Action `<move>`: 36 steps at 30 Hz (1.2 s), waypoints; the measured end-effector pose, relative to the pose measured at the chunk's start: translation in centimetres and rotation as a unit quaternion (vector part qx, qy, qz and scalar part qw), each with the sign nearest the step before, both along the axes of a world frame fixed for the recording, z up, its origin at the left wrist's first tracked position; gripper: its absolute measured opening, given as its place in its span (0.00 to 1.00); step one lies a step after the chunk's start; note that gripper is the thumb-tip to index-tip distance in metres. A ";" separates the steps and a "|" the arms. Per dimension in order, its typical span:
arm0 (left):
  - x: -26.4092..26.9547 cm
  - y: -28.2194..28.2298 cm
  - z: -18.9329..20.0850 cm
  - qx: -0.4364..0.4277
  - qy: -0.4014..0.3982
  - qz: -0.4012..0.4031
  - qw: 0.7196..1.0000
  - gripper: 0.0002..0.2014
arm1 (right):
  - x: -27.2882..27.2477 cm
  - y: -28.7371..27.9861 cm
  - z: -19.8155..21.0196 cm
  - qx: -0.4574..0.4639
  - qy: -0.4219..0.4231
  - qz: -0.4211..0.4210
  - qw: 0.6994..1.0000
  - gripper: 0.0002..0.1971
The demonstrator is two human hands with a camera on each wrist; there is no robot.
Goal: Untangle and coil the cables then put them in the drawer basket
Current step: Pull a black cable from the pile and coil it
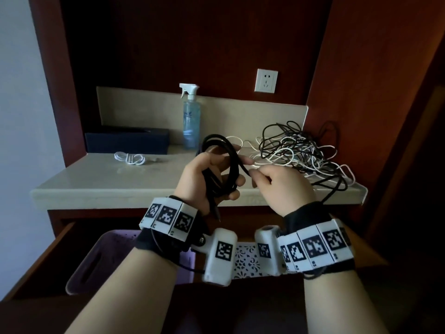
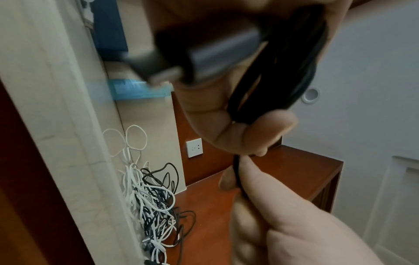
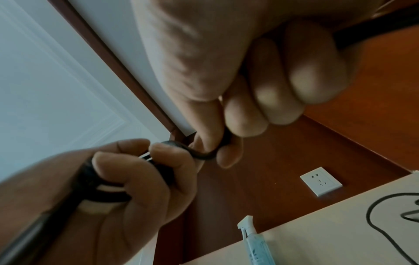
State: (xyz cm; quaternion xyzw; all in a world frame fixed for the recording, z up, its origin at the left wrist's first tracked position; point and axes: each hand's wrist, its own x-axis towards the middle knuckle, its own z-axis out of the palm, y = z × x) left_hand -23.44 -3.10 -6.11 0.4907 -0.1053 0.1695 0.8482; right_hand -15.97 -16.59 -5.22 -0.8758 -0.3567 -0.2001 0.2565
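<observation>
A dark red-brown wooden alcove frames a pale stone table (image 1: 96, 179), with a white wall socket (image 1: 266, 80) on the back panel. On the table stand a blue spray bottle (image 1: 191, 116) and a dark box (image 1: 127, 139) at the rear left, and a small coiled white cable (image 1: 130, 158) lies in front of the box. At the right side of the table sits a tangle of black and white cables (image 1: 301, 150), some strands hanging over the front edge. Below the table a drawer is pulled open, holding a purple basket (image 1: 96, 259) with a white patterned liner.

Above the table's front edge, the left hand (image 1: 209, 174) has its fingers curled round several loops of a black cable (image 1: 224, 150), whose plug end hangs down below the palm. The right hand (image 1: 279, 186), just beside it, pinches the same black cable between thumb and forefinger, the other fingers curled in.
</observation>
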 end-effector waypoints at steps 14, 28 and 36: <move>-0.3 -1.2 -2.8 0.003 0.015 0.085 0.996 0.15 | 0.7 -1.5 -1.6 -0.091 0.037 0.085 0.992 0.18; -2.4 2.0 -2.4 -0.161 0.029 0.221 0.962 0.10 | 1.9 -2.6 -2.9 -0.031 0.003 0.090 0.995 0.11; -3.1 3.2 -2.8 -0.150 0.050 0.304 0.939 0.07 | 1.5 -4.1 -2.4 -0.003 -0.042 0.130 0.991 0.11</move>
